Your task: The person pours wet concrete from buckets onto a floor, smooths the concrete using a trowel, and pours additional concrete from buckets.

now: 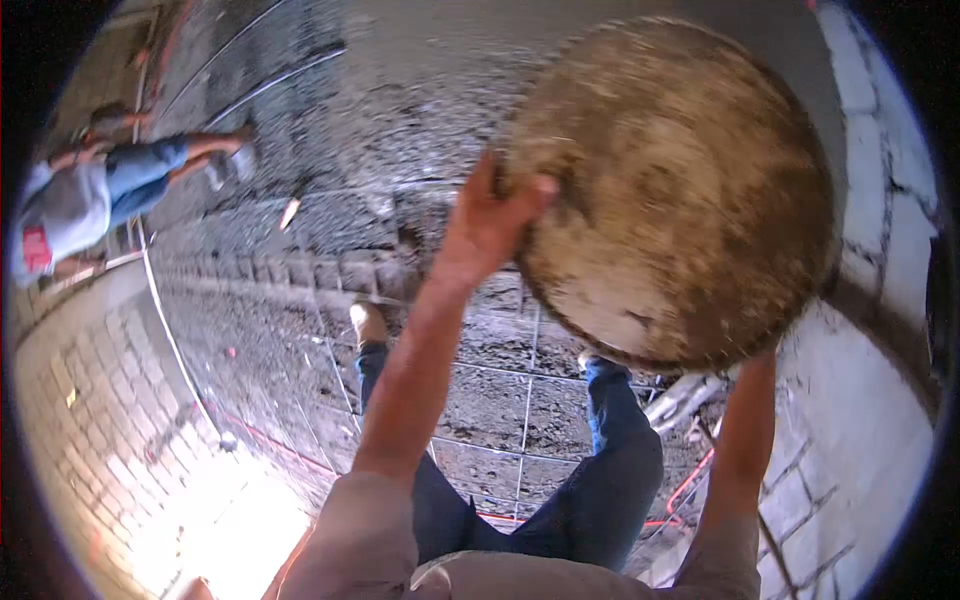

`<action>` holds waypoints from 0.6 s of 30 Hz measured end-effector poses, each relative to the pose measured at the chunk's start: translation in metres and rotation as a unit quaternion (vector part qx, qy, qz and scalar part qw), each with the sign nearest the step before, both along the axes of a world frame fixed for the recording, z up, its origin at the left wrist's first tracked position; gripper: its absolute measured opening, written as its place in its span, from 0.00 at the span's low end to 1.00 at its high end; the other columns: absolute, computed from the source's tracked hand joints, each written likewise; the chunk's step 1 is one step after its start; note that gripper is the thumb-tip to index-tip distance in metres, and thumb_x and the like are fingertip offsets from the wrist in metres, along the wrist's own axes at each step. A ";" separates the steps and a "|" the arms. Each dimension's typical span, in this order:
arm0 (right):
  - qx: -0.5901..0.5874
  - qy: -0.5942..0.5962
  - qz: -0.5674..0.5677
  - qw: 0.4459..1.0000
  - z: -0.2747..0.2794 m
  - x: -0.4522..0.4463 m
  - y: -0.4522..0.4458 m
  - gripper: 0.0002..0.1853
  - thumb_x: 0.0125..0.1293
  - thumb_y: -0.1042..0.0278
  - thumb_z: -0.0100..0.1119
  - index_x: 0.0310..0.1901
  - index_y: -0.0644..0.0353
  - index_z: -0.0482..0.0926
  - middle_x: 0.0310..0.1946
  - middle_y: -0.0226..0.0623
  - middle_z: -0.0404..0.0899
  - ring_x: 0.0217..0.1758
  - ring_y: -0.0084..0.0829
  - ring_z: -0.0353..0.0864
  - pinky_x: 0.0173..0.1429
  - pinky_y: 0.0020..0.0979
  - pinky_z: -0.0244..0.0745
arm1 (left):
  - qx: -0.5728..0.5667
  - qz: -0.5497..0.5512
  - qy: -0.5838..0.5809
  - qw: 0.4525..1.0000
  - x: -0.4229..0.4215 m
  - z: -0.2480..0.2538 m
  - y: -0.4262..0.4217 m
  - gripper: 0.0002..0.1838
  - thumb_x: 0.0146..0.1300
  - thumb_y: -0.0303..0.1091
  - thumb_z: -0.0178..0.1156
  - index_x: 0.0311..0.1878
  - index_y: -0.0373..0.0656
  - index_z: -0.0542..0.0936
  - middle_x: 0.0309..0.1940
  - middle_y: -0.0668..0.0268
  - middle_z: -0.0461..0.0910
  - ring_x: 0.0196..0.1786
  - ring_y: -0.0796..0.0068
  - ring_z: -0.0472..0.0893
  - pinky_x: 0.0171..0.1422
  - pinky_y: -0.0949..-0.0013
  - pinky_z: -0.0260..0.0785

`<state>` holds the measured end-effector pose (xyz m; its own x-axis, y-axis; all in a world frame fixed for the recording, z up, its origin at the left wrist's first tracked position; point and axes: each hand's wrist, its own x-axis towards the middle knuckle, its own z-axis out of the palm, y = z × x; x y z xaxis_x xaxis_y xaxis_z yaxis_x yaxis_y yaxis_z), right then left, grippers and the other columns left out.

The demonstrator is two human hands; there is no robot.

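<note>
A wide round pan (670, 190), brown and caked with dried cement, is raised in front of me. My left hand (492, 222) grips its left rim, with the thumb lying over the near face. Behind the pan's lower right edge goes my right hand (757, 368); it bears the pan there, and its fingers are hidden. Below the pan is a rough floor of dark, wet-looking concrete (430, 130) with a grid of thin steel bars (527, 420). My feet stand apart among the bars.
Another person (90, 195) in a light shirt and blue shorts stands at the left. A brick wall (100, 400) runs along the lower left, and a pale block wall (880, 170) rises at the right. Red tubing (690, 485) and loose bars (275, 85) lie across the floor.
</note>
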<state>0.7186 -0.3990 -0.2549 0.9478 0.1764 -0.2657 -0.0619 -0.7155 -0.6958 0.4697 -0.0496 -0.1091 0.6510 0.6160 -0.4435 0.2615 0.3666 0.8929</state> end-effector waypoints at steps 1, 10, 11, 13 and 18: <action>-0.003 -0.003 0.004 1.000 0.005 -0.004 0.004 0.22 0.66 0.50 0.52 0.37 0.68 0.75 0.28 0.50 0.76 0.32 0.38 0.72 0.39 0.40 0.66 | 0.027 -0.011 -0.014 0.999 -0.003 0.011 0.002 0.42 0.54 0.50 0.68 0.60 0.27 0.62 0.48 0.57 0.77 0.51 0.71 0.75 0.56 0.67 0.67; -0.043 -0.013 0.045 0.998 0.046 -0.038 0.060 0.23 0.66 0.50 0.52 0.41 0.68 0.74 0.32 0.49 0.76 0.36 0.38 0.73 0.42 0.39 0.66 | 0.063 -0.038 -0.042 0.996 -0.090 0.051 0.049 0.46 0.55 0.49 0.68 0.65 0.25 0.57 0.53 0.51 0.74 0.56 0.65 0.73 0.62 0.62 0.64; -0.045 -0.015 0.046 0.998 0.050 -0.046 0.069 0.23 0.66 0.50 0.51 0.41 0.68 0.74 0.33 0.49 0.76 0.36 0.37 0.73 0.42 0.39 0.66 | 0.063 -0.056 -0.021 0.996 -0.102 0.053 0.070 0.47 0.54 0.50 0.68 0.64 0.25 0.57 0.53 0.50 0.74 0.57 0.65 0.73 0.63 0.63 0.63; -0.053 -0.008 0.055 0.997 0.062 -0.037 0.062 0.23 0.66 0.50 0.51 0.42 0.68 0.74 0.33 0.48 0.76 0.37 0.37 0.73 0.43 0.39 0.66 | 0.037 -0.030 -0.023 0.999 -0.100 0.055 0.041 0.51 0.51 0.54 0.68 0.65 0.24 0.56 0.53 0.48 0.74 0.58 0.64 0.73 0.62 0.63 0.64; -0.066 -0.020 0.094 0.993 0.094 -0.062 0.119 0.23 0.66 0.50 0.51 0.44 0.68 0.74 0.36 0.48 0.76 0.39 0.37 0.73 0.45 0.38 0.66 | 0.055 0.067 -0.042 0.995 -0.170 0.068 0.087 0.47 0.50 0.54 0.69 0.63 0.29 0.60 0.46 0.47 0.78 0.51 0.59 0.78 0.58 0.63 0.67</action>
<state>0.6563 -0.2800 -0.1607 0.9118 0.3165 -0.2617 0.1064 -0.7975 -0.5939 0.2998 0.0372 -0.0409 0.5924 0.7413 -0.3156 0.1395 0.2914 0.9464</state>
